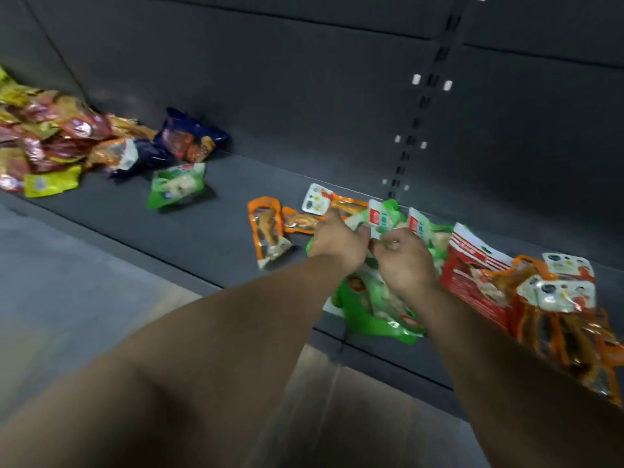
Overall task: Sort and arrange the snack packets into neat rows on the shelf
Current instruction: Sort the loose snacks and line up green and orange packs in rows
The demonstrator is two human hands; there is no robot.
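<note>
1. Green packets (371,298) lie bunched on the dark grey shelf (209,231), right of centre, their white tabs standing up toward the back panel.
2. Left hand (337,243) sits on the left side of this green bunch, its fingers curled down into the packets and gripping them.
3. Right hand (403,261) is just beside the left, thumb and fingers pinching the top edge of a green packet near the white tabs.
4. Both forearms reach in from the near edge of the shelf; the whole view is motion-blurred, so the printing on the packs cannot be read.
5. Red packet (469,275) lies touching the green bunch on its right side.
6. Orange packets (567,319) are piled at the far right, overlapping the red one, with white tabs on top.
7. Single orange packet (268,231) lies flat to the left of the hands; two more orange ones sit behind it, near the back panel.
8. Lone green packet (175,189) lies well apart, further left.
9. Dark blue packet (190,138) leans against the back panel beside it.
10. Mixed heap (44,143) of red, yellow and gold packs fills the far left end of the shelf.
11. Slotted upright (425,106) runs up the back panel behind the hands.
</note>
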